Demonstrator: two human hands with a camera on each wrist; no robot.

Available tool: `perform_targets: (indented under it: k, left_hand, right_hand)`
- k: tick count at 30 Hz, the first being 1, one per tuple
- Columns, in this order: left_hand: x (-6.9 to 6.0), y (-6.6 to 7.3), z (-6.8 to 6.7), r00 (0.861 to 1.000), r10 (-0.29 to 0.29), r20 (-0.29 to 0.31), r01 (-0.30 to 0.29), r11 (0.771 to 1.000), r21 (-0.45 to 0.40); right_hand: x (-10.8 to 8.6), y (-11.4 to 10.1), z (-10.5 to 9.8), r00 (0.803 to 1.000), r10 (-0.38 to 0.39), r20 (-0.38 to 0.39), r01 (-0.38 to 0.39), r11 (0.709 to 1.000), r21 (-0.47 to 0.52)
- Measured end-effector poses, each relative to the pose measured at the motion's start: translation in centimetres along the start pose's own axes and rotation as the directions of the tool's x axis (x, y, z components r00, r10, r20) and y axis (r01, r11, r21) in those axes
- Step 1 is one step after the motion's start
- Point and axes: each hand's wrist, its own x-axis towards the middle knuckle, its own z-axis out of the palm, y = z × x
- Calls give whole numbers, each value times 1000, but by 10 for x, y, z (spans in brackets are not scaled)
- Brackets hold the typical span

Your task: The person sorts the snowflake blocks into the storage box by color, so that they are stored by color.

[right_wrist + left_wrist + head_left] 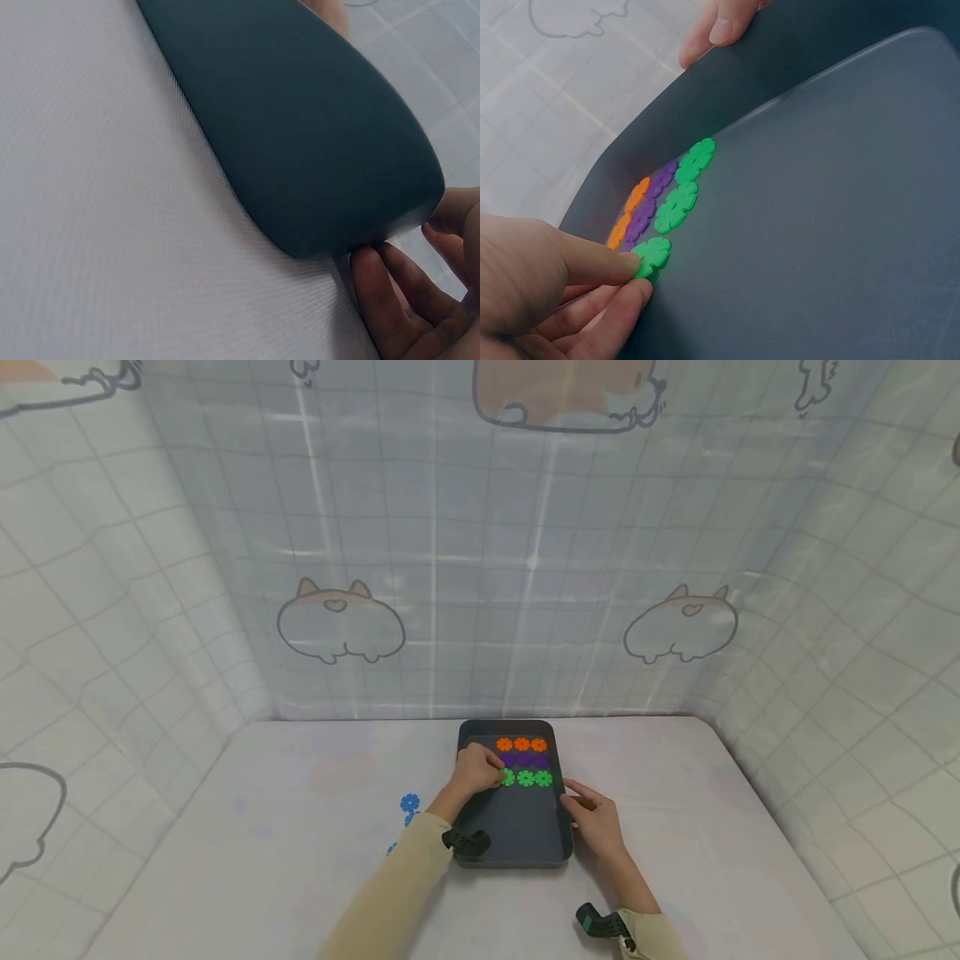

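A dark grey rectangular tray (513, 835) lies on the table, holding rows of flower-shaped plastic pieces. Farthest back is an orange row (522, 744), then a purple row (523, 761), then a green row (526, 778). Reaching over the tray's left side, my left hand (476, 768) pinches the leftmost green flower piece (656, 253) between thumb and fingers, at the end of its row. My right hand (596, 822) holds the tray's right side, thumb at the rim and fingers (375, 281) against the outer wall.
Several blue flower pieces (409, 802) lie on the white tablecloth (315, 827) left of the tray, partly hidden by my left sleeve (397, 893). A patterned curtain (480, 635) hangs behind the table and along both sides.
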Motion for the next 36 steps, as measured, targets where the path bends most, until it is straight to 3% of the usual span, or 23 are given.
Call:
perform_targets:
  k: [11,18,36]
  left_hand:
    - [-3,5,0,1000,-5,-12,5,1000,26]
    - [-1,6,1,999,-45,5,45,999,23]
    - [-2,5,1,999,-42,7,42,999,11]
  right_hand:
    - [0,-1,0,1000,-9,2,9,1000,11]
    - [-1,-2,-1,1000,-8,6,8,1000,12]
    - [0,-1,0,1000,-13,6,13,1000,18]
